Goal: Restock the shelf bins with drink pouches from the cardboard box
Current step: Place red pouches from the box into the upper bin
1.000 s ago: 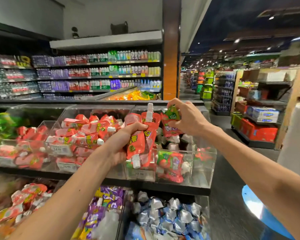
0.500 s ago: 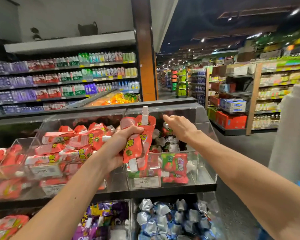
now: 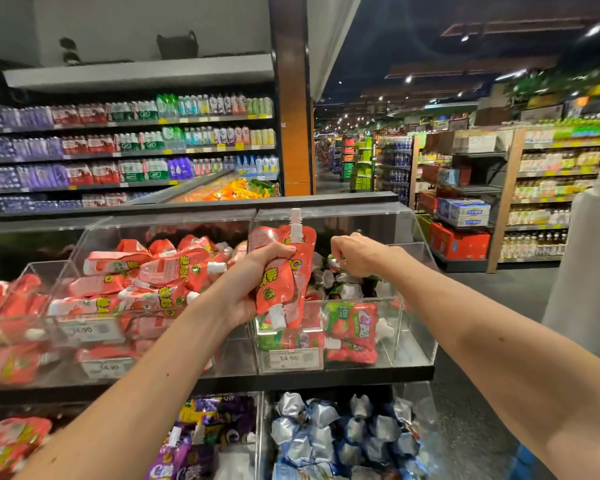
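Supermarket aisle. Clear bins line the shelf front edge. The left grip is clamped on a bundle of red pouches, probably reserve stock. The right grip, fingers curled, dips into the right-end bin, likely seating a pouch; whether it holds one cannot be told. Cardboard box unseen.

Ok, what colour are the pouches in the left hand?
The pouches are red-orange with yellow print and white caps; head view.
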A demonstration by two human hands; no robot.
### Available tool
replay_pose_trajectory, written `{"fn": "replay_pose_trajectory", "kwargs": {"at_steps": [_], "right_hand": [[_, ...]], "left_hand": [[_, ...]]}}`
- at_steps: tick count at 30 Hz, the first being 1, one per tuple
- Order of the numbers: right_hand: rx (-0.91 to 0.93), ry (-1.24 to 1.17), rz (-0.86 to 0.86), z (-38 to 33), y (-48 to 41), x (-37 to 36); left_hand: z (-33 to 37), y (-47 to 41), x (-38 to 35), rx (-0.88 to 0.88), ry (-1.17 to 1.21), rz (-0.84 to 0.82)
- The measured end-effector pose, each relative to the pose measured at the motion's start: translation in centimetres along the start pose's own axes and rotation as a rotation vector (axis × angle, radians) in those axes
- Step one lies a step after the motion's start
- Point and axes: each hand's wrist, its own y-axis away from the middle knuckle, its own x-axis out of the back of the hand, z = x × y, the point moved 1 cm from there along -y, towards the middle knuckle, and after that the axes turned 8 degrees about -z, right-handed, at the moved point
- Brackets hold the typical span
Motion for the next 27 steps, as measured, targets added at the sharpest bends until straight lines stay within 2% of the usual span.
{"fn": "replay_pose_trajectory", "kwargs": {"at_steps": [5,7,8,10,12,14,17,20,24,27], "right_hand": [[-0.011,0.046,0.016,-0.7,0.4,0.3],[0.041,0.016,0.101,-1.7,1.2,0.9],[0.085,-0.076,0.184,-2.7,2.0,1.3],[0.142,-0.433,0.296,-5.3,3.9,2.0],[0.191,-0.88,0.214,-8.1,5.8,2.0],[0.196,-1.186,0.104,-10.4,7.5,1.5],[0.217,-1.226,0.052,-13.4,9.8,0.5],[0.325,-1.315,0.053,-17.4,10.8,-0.3],[0.432,-1.434,0.015,-23.3,10.3,-1.6],[0.378,-1.51,0.042,-28.4,9.3,-3.5]], "left_hand": [[0.1,0.8,0.1,0.016,0.006,0.02],[0.2,1.2,0.4,0.008,0.008,0.032],[0.2,1.4,0.7,0.0,0.016,0.033],[0.3,2.0,1.2,-0.017,0.043,0.019],[0.3,2.6,1.9,-0.024,0.082,-0.017],[0.3,3.5,2.7,-0.038,0.111,-0.057],[0.1,5.0,3.9,-0.076,0.138,-0.062],[-0.5,7.2,6.0,-0.123,0.124,-0.04],[-1.4,12.0,9.1,-0.149,0.108,0.102],[-2.2,16.2,11.4,-0.197,0.12,0.21]]}}
